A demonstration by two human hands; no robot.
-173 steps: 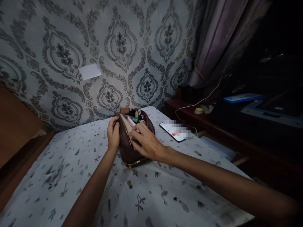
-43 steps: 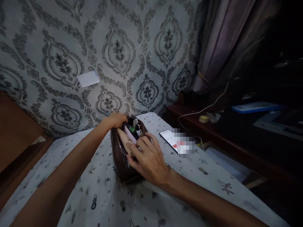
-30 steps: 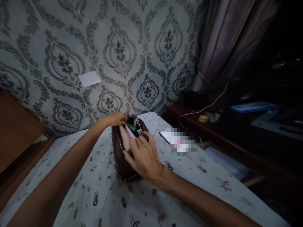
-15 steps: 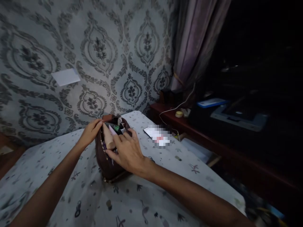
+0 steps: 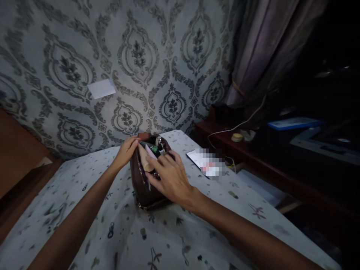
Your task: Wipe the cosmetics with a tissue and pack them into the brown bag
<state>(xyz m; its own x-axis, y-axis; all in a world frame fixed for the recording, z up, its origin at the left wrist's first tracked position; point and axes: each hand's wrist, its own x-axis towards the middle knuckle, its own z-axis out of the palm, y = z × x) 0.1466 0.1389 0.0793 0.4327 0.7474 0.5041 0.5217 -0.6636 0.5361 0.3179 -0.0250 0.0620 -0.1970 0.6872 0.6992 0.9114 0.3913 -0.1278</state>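
Observation:
A dark brown handbag stands unzipped on the patterned bed sheet. My left hand is closed on the left far edge of its opening, thumb and fingers pinching the rim. Over the opening, my right hand has its index finger and thumb around the lower end of a beige tube-like item. Beside that item a pale pink piece shows, along with something green and dark. My right fingers hide part of the bag's contents.
A lit phone, partly pixelated, lies right of the bag. Beyond the bed edge is a dark red table with a white cable, a small yellow round item and a blue-edged object. Patterned wallpaper rises behind.
The view has turned left, so the bag and the phone appear farther right, and a brown panel shows at the left. Both hands keep about the same places on the bag.

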